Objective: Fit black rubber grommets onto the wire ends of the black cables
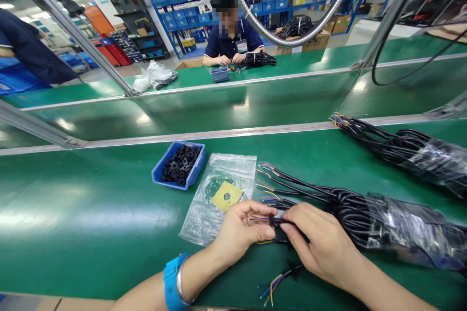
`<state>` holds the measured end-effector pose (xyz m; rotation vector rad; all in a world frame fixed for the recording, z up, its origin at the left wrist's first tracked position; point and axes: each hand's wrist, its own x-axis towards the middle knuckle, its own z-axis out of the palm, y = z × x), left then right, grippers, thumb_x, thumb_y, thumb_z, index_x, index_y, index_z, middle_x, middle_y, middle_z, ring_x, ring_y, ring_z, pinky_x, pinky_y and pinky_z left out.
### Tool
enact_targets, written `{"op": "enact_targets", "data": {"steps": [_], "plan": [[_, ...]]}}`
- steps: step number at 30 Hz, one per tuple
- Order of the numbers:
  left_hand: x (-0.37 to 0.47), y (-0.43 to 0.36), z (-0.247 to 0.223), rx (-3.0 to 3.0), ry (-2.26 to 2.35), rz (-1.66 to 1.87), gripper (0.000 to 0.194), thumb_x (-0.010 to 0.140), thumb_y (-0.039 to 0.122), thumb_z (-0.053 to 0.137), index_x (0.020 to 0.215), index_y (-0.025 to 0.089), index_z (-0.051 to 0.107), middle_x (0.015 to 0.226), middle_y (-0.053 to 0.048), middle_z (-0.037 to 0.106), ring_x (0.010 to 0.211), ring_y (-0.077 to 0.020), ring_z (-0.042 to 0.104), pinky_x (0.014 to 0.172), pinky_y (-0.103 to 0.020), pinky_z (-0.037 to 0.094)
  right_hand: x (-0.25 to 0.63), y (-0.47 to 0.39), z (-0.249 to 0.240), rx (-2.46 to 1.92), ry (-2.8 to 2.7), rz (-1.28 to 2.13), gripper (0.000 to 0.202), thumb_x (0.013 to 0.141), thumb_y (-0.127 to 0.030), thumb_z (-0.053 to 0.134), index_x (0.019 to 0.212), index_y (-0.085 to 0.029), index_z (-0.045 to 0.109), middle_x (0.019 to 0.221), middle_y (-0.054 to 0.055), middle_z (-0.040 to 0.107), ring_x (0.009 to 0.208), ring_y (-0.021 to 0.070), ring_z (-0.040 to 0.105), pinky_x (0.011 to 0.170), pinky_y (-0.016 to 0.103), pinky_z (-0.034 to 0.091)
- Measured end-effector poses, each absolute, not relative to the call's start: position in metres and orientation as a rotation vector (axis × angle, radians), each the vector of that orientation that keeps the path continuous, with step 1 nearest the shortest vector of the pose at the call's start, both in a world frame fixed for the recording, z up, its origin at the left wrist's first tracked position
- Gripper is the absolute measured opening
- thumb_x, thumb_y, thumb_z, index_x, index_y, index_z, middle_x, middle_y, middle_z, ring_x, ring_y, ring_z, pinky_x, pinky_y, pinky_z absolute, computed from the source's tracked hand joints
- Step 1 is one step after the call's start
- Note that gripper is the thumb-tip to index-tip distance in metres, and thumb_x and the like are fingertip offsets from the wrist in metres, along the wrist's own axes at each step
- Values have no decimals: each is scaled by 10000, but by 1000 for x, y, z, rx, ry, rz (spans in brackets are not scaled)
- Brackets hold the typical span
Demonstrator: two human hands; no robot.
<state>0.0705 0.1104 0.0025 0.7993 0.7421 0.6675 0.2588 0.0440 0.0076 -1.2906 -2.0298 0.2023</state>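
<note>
Between the fingertips of my left hand [239, 226] is a small black part [272, 219], pinched around the end of a black cable. Thin coloured wires stick out of that end toward my left palm. My right hand [321, 240] grips the cable [281, 221] just to the right of the part. Behind and beside my right hand lies a bundle of black cables [350, 211] with stripped coloured wire ends, partly wrapped in clear film. Nearer to me, another cable end with coloured wires [276, 283] rests on the green table [109, 233].
A blue bin [156, 180] of small black parts [180, 164] stands beside a clear plastic bag [199, 221] and a yellow holed square [220, 198]. A second cable bundle [397, 148] lies at right. Across the metal rail [204, 135], a person [233, 36] handles cables.
</note>
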Motion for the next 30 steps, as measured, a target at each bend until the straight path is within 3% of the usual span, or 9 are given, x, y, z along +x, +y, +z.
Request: {"op": "enact_targets", "data": {"steps": [6,11,16,20,23,30], "plan": [[81,105,1,728,834,705,451,479,153,897,878,151,688,709,34,635,537,-49,595,537,-146,495,261,43,0,-1308,-2052,87,173,922,-140,492,1087,-127,542,887,76,596,802,192,563,705,330,488],[80,105,11,756,842,631,456,523,239,885,928,126,710,548,22,609,443,-66,554,427,-149,455,261,42,2,-1306,-2030,77,109,923,-125,491,1007,-125,560,840,67,577,775,182,547,697,318,476],[83,104,9,775,825,658,426,609,379,833,930,116,733,489,-10,619,430,-92,575,427,-165,467,259,41,4,-1292,-2020,38,99,928,-141,496,987,-119,573,816,67,563,741,174,525,671,302,445],[87,102,7,861,792,739,335,586,286,852,890,177,761,593,10,621,442,-84,582,425,-176,482,258,41,4,-1301,-2032,55,127,946,-169,460,909,-119,570,734,55,537,666,168,484,603,290,399],[87,99,9,1004,709,797,249,653,275,812,894,227,771,658,-5,628,462,-74,581,462,-187,498,259,41,5,-1271,-2040,99,163,958,-179,418,888,-130,557,688,36,511,613,160,440,556,280,356],[85,98,6,1226,688,806,243,719,256,770,952,323,752,625,5,620,543,-80,583,571,-195,492,261,38,7,-1257,-2046,241,200,972,-190,364,840,-157,511,659,19,484,575,151,408,547,276,322]]}}
